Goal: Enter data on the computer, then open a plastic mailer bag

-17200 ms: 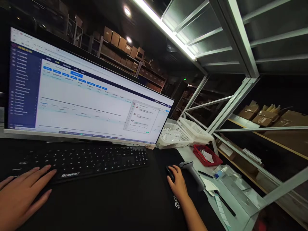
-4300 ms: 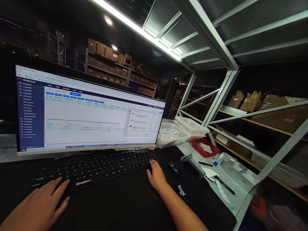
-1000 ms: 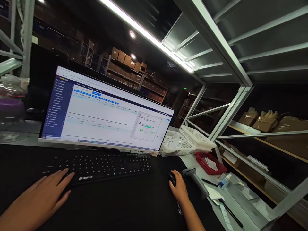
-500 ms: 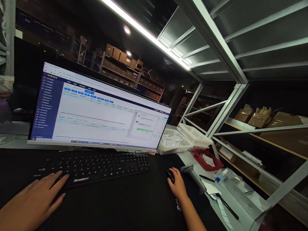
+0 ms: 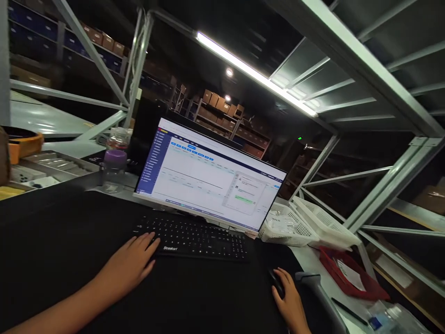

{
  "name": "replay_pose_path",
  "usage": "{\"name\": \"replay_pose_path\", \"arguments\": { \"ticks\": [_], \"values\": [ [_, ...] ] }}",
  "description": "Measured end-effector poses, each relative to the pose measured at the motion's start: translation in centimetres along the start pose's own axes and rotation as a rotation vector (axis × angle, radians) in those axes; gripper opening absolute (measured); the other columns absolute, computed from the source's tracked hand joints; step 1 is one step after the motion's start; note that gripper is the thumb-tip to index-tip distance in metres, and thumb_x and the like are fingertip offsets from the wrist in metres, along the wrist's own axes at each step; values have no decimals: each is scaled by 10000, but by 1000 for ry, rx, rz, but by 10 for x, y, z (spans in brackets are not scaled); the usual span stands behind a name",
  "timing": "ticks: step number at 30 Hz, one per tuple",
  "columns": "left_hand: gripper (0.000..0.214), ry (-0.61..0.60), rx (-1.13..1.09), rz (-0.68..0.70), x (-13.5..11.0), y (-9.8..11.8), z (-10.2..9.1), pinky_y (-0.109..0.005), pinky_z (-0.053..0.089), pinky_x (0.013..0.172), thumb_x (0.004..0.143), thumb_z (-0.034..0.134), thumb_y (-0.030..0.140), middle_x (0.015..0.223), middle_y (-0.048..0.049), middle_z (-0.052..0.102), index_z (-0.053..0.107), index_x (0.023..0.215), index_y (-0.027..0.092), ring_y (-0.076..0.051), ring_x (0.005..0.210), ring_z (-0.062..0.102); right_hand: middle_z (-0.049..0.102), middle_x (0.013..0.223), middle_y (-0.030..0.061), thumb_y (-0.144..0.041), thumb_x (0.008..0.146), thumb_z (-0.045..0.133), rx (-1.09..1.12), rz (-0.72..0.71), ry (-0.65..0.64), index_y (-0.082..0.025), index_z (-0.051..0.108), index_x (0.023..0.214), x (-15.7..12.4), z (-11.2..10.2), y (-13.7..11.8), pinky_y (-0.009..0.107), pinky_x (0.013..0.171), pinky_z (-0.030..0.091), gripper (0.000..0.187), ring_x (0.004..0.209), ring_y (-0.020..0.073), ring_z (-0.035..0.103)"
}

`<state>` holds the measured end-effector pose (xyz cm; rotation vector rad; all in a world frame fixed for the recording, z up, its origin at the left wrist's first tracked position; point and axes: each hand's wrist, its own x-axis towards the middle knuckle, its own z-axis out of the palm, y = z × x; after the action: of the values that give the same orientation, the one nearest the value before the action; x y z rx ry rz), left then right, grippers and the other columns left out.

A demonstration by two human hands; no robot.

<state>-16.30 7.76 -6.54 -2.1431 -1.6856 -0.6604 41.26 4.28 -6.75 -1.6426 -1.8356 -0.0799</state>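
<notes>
Viewpoint turned leftward since the preceding frame: monitor (image 5: 208, 174) farther right in view, purple-lidded jar (image 5: 116, 160) now fully in sight. Left hand (image 5: 129, 263): fingers loosely extended, holding nothing, tips at the left end of the black keyboard (image 5: 198, 240), which lies before the monitor; any key pressed, cannot tell. Right hand (image 5: 290, 299): fingers narrowed around the black mouse (image 5: 278, 283), on the dark mat (image 5: 69, 232) right of the keyboard. Grey scanner (image 5: 323, 297): just beside the right hand. Handling, as judged: light grip, wrist low, short strokes clear of the scanner; left fingertips unweighted.
</notes>
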Motion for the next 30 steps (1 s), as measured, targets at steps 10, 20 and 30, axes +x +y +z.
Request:
{"name": "replay_pose_path", "arguments": {
  "ticks": [10, 20, 30],
  "values": [
    [521, -121, -3, -53, -1, 15, -26, -511, 446, 1209, 950, 384, 239, 1519, -171, 616, 647, 1397, 198, -309, 1429, 570, 632, 1443, 85, -415, 863, 570, 18, -2, -61, -284, 711, 1290, 0, -1, 10, 428, 1114, 539, 469, 1319, 283, 641],
    [533, -233, 94, -91, -2, 29, -38, -590, 488, 1142, 964, 352, 192, 1549, -194, 576, 618, 1425, 179, -356, 1438, 552, 654, 1401, 88, -447, 881, 572, 5, -25, -31, -305, 734, 1240, 1, -1, 14, 441, 1040, 596, 418, 1276, 313, 670],
    [532, -208, 71, -96, -4, 29, -35, -605, 510, 1104, 951, 350, 180, 1506, -209, 612, 647, 1392, 176, -367, 1395, 584, 632, 1422, 89, -454, 877, 569, 1, -1, -42, -296, 728, 1249, 0, -1, 11, 444, 1047, 580, 434, 1301, 310, 648]
  ]
}}
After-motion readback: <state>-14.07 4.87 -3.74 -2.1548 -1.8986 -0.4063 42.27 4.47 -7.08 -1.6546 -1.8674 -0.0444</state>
